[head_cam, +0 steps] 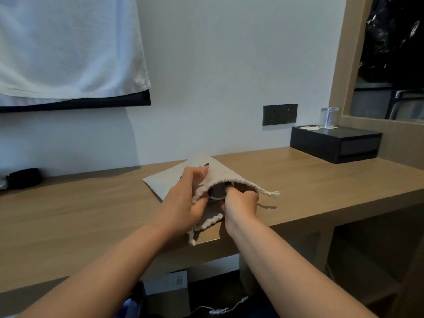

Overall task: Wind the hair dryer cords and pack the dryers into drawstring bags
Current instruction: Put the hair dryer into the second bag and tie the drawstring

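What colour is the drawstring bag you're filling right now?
The drawstring bag is plain beige, with no pattern; the head view, the only one, shows it.

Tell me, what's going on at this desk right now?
A person is packing a hair dryer into a cloth drawstring bag lying on a wooden desk. The left hand holds the bag's mouth open, and the right hand grips the dark dryer and pushes it in. Part of the dryer shows at the opening, so it is not fully inside, and the drawstring is not yet pulled tight.
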